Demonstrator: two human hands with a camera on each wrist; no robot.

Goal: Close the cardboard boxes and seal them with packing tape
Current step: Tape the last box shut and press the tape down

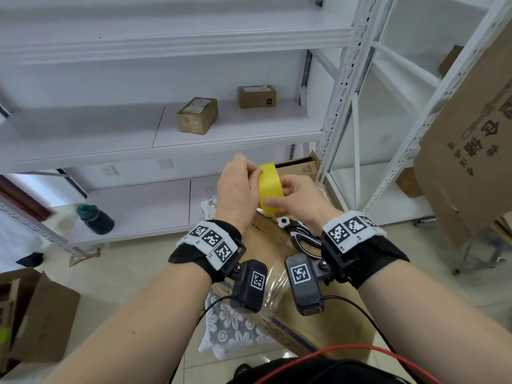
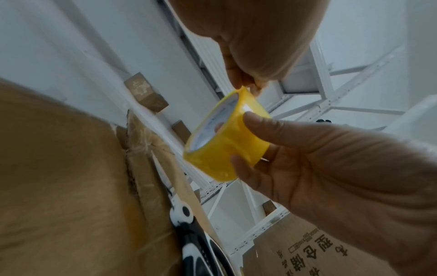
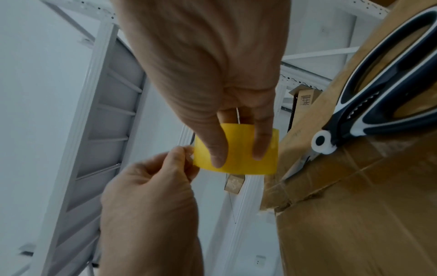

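Nearest in the head view, a closed cardboard box [image 1: 327,322] lies under both forearms, clear tape shining along its top seam, on a white lace cloth [image 1: 230,322]. Black-and-white scissors [image 1: 300,235] rest on the box's far part; the right wrist view shows their handles and pivot plainly, which the head view half hides behind the wrist.

Just beyond, above the box's far edge, both hands hold a yellow packing tape roll [image 1: 270,189] in the air. The right hand [image 1: 297,199] curls round it, thumb and fingers [image 3: 217,149] on the outer face. The left hand [image 1: 238,189] pinches at the roll's upper rim; the left wrist view shows those fingers [image 2: 246,82] nipping the tape's edge.

Farther off, white shelving [image 1: 221,128] carries two small boxes [image 1: 197,115], with open shelf to their left.
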